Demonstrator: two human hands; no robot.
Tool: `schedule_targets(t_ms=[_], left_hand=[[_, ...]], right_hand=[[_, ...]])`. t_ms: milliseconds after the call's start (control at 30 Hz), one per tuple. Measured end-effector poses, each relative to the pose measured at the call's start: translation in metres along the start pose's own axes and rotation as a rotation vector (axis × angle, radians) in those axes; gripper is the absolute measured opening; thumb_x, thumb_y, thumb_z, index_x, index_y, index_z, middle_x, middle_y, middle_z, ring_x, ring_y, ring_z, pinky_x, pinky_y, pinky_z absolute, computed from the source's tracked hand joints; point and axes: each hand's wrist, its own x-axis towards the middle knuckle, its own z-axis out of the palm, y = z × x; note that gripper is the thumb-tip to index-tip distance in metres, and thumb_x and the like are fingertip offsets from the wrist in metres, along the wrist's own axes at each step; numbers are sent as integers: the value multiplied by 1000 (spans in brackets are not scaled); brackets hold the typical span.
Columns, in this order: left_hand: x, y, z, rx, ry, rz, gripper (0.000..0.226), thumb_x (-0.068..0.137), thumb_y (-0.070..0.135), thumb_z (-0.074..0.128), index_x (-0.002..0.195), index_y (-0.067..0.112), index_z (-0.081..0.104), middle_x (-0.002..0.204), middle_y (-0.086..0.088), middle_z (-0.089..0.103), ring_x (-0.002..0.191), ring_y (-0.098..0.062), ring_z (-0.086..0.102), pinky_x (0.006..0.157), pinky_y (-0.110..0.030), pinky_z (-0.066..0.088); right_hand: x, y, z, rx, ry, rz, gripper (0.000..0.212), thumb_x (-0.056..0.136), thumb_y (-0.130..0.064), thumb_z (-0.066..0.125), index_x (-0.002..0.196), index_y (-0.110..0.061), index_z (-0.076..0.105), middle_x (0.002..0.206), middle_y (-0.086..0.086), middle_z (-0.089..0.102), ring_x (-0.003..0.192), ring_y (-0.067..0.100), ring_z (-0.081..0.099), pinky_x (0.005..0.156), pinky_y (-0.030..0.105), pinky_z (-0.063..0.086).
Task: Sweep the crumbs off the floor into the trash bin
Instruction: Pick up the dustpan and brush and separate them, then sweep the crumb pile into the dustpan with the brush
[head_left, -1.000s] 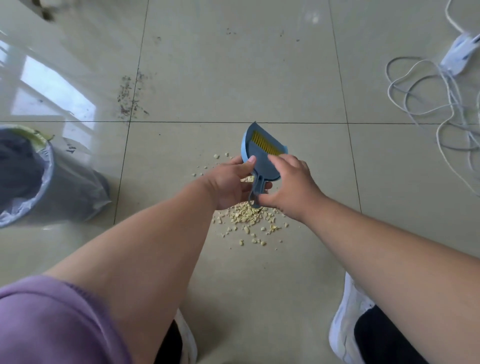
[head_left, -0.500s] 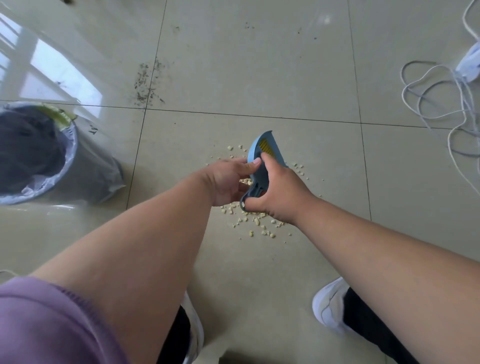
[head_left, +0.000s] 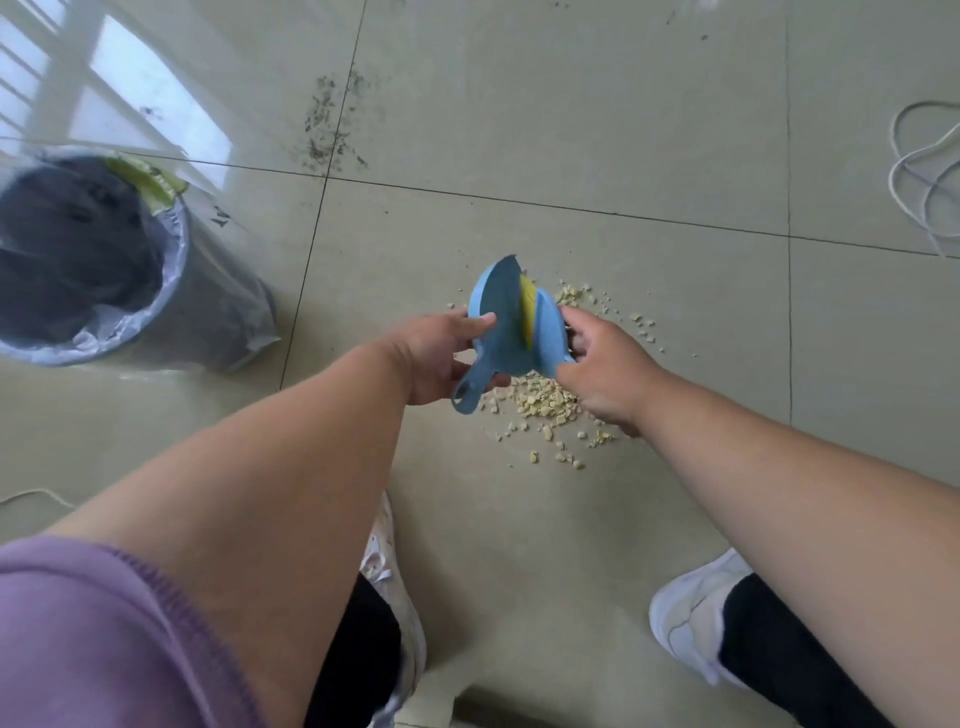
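Note:
A small blue dustpan (head_left: 496, 312) with a blue brush (head_left: 545, 338) that has yellow bristles is held above the floor. My left hand (head_left: 441, 358) grips the dustpan at its left edge, and its handle hangs down by my palm. My right hand (head_left: 602, 369) grips the brush on the right, and the two pieces are spread apart at the top. A pile of pale yellow crumbs (head_left: 545, 405) lies on the tile beneath both hands, with scattered bits around it. The grey trash bin (head_left: 171, 291), lined with a clear bag, stands to the left.
A coil of white cable (head_left: 919, 171) lies on the floor at the far right. Dark specks of dirt (head_left: 332, 130) mark the tile joint farther away. My two white shoes (head_left: 685, 618) are planted near the bottom edge.
The brush has come partly out of the dustpan, pulled to the right by my right hand. The view has shifted, so the bin appears closer and the cable farther right.

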Motion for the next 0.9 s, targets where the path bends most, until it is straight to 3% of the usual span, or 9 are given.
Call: schedule_targets(t_ms=[67,133,200,300,467,633,700,800,900], left_hand=[[-3,2,-15,28,59,-51,45,104,29,55,143,5,52,124,-16,64,74,-33,76,62,-31,57],[-5,0,-29,94,127,-68,40,103,21,51,140,6,52,122,-18,63,65,-26,75,56,-28,53],[-7,-4,-44,206,196,-33,35,100,10,52,134,14,59,116,-20,67,64,-23,73,54,-27,51],[-6,-13,-70,422,304,39,43,93,0,58,129,23,66,103,-21,73,70,-23,73,60,-31,50],[-12,-21,-92,639,375,-33,38,87,-6,61,115,18,69,92,-20,78,70,-25,73,53,-25,54],[-17,-32,-106,746,460,-149,27,85,-6,54,103,4,71,75,-16,80,66,-27,70,70,-37,57],[-18,-39,-113,788,481,-184,25,85,-5,54,102,0,71,68,-13,79,63,-27,70,68,-37,58],[-19,-44,-117,827,464,-233,27,87,-4,52,108,-2,68,69,-14,79,71,-30,78,73,-43,62],[-22,-50,-115,918,417,-344,29,86,-3,51,110,-2,68,74,-13,80,84,-30,81,68,-38,59]], right_hand=[[6,10,1,71,7,52,60,87,7,52,121,-42,62,95,2,79,71,14,66,61,28,50],[10,16,3,236,16,140,48,91,10,55,109,-33,66,103,8,79,94,19,75,81,36,60],[11,19,7,375,30,233,34,97,11,55,111,-18,65,109,13,77,99,24,77,89,38,63],[13,29,14,337,53,302,16,101,4,56,114,-3,62,106,21,75,89,26,80,75,35,66],[7,55,25,46,19,305,12,100,-4,62,98,-15,61,75,16,72,57,21,69,50,29,56],[1,78,42,-100,-71,339,14,90,6,65,100,-4,64,71,20,70,52,22,65,66,44,61],[-2,82,48,-152,-76,341,18,84,10,65,94,-5,66,72,21,70,50,20,65,66,42,63],[-4,87,54,-248,-106,325,20,79,9,66,86,-8,70,65,17,69,47,14,62,53,25,55],[0,93,55,-328,-167,307,21,82,7,69,80,-14,70,62,12,69,53,19,65,63,36,60]])
